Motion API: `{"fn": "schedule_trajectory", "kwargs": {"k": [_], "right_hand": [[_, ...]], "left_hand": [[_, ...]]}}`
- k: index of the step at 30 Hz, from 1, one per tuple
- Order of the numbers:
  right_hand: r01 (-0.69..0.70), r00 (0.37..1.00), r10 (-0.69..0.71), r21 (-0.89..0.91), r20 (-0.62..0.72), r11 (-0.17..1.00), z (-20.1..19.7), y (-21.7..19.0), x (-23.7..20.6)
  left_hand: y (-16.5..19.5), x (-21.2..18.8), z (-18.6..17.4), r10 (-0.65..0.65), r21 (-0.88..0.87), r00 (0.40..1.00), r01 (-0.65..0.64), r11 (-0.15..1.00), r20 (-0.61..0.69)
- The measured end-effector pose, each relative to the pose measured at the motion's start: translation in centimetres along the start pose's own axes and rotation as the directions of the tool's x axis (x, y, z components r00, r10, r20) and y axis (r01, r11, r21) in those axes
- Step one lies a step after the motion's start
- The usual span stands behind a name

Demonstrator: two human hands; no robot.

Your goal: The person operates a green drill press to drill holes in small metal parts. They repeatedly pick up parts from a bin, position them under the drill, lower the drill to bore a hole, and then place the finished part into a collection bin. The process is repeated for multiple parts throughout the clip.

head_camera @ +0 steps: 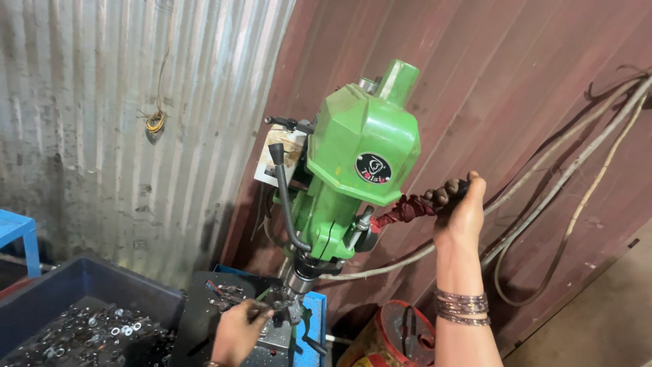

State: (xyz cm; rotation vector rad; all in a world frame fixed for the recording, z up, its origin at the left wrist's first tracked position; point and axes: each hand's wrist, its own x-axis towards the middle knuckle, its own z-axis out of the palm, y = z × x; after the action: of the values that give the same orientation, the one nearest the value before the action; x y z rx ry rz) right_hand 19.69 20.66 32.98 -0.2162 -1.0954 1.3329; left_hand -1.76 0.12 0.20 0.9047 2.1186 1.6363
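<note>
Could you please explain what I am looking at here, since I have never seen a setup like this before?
This single picture comes from a camera worn on the person's head, looking down at their own hands. The green machine is a small bench drill press. The right hand grips its feed lever, which is wrapped in red cloth. The left hand holds a small metal part at the drill table, under the spindle. To the left, a dark blue bin holds many small metal rings. Corrugated metal walls stand behind.

Right hand (460, 207) raised, fist closed; left hand (238, 333) low, pinching.
</note>
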Motion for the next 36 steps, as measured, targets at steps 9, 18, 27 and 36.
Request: {"fn": "schedule_trajectory", "kwargs": {"k": [9, 18, 27, 36], "right_hand": [[0.005, 1.000, -0.004, 0.008, -0.025, 1.000, 0.0, -0.2, 0.1], [0.014, 1.000, -0.014, 0.027, -0.023, 1.000, -0.8, 0.2, 0.5], [0.036, 0.997, -0.038, -0.031, -0.067, 0.999, -0.1, -0.4, -0.3], [0.020, 0.999, -0.019, 0.018, -0.040, 1.000, -0.1, 0.0, -0.1]], "left_hand": [[-10.8, -3.3, -15.9, 0.303, 0.646, 0.851, 0.054, 0.761, -0.429], [-6.3, -0.8, -9.2, 0.180, 0.593, 0.935, 0.038, 0.804, -0.304], [-1.3, 1.5, -0.8, 0.177, 0.666, 0.980, -0.190, 0.721, 0.088], [-2.7, -0.4, -3.5, -0.021, 0.738, 0.981, -0.132, 0.662, 0.195]]}}
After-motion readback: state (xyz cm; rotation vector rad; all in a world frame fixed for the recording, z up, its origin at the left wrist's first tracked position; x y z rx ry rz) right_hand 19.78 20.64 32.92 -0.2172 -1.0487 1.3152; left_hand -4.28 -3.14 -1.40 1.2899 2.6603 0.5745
